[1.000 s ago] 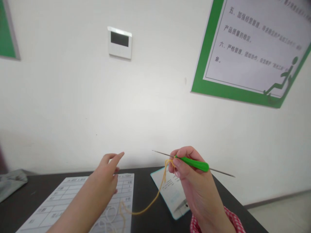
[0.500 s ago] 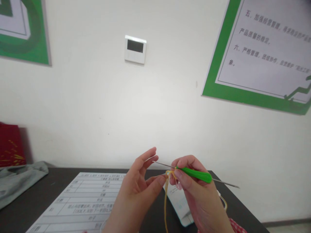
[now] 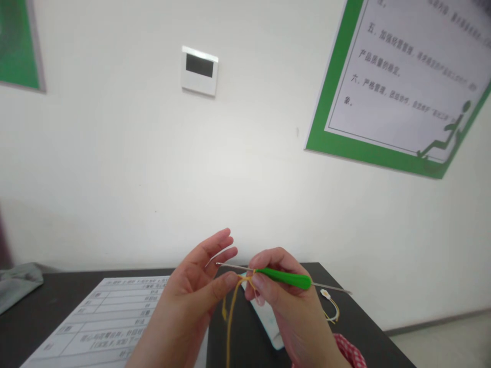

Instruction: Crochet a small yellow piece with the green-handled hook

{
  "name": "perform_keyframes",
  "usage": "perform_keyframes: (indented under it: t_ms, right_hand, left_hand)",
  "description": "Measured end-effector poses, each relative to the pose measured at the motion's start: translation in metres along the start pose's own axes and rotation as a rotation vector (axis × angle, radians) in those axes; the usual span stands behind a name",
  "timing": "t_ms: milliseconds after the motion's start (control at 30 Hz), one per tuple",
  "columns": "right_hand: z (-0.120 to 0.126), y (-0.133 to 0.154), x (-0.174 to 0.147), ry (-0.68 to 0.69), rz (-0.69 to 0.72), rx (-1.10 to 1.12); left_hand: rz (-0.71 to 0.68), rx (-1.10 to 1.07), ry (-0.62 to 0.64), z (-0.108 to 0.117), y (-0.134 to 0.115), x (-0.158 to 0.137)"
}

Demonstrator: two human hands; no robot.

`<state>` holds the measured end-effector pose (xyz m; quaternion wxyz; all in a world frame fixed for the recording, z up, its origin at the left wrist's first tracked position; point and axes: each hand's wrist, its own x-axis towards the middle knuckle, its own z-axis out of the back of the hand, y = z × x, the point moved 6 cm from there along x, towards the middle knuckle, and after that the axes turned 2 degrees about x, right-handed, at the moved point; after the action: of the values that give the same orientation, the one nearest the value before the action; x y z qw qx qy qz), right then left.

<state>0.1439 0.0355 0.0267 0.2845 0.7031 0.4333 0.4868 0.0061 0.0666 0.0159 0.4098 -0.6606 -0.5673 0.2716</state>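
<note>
A crochet hook with a green handle [image 3: 286, 277] is gripped by my right hand [image 3: 295, 306], thumb and fingers closed around the front of the handle. Its thin metal tip points left towards the fingers of my left hand, and a metal shaft sticks out of the handle's right end. My left hand [image 3: 184, 301] pinches yellow yarn [image 3: 229, 327] between thumb and index finger, while its other fingers are raised. From the pinch the yarn runs across to my right fingertips. One strand hangs down past the table edge, and a shorter piece dangles beside it.
On the dark table [image 3: 368, 327] lie a printed sheet [image 3: 95, 327] on the left and a white and pale blue flat item [image 3: 268, 322] beneath my right hand. A small white piece with yellow strands [image 3: 332, 301] lies right. Grey cloth [image 3: 19, 283] sits far left; the wall stands behind.
The view has turned slightly right, so everything sits further left. A short yarn piece now shows below my left thumb. Both hands keep their hold on the yarn and hook.
</note>
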Motion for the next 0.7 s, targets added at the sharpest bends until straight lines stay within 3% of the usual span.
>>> perform_keyframes:
  t_ms: [133, 300, 467, 567, 700]
  right_hand:
    - [0.001, -0.001, 0.001, 0.003, 0.026, 0.026]
    - [0.002, 0.001, 0.003, -0.013, 0.06, 0.055]
    - [0.005, 0.007, 0.001, -0.035, 0.063, 0.078]
    - [0.007, 0.008, 0.0, -0.042, 0.036, 0.084]
    - [0.009, 0.006, 0.002, -0.044, 0.034, 0.076]
  left_hand:
    - [0.141, -0.076, -0.035, 0.005, 0.003, 0.002]
    - [0.268, -0.239, -0.184, 0.009, 0.002, 0.003]
    - [0.255, -0.365, -0.345, 0.007, -0.013, 0.001]
    - [0.135, -0.203, -0.256, 0.011, -0.018, 0.005]
    - [-0.155, 0.366, -0.108, 0.018, -0.011, 0.011]
